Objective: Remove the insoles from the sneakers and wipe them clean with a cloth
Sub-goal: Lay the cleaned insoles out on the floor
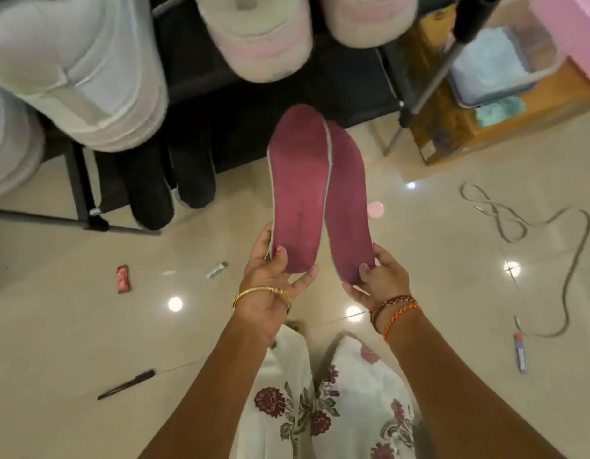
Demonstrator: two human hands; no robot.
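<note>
The left hand (270, 276) grips the heel of one maroon insole (298, 190) and the right hand (379, 276) pinches the other insole (348, 207), both pointing toward 12 o'clock above the floor (452, 226), sneakers (260, 38) beyond at 12 o'clock.

A glossy beige floor (88, 326) carries scattered bits — a black pen (126, 385), a red wrapper (124, 279), a small white tube (216, 270) and, well to the right, a loose grey lace (551, 233) — near a wooden crate (452, 127).
</note>
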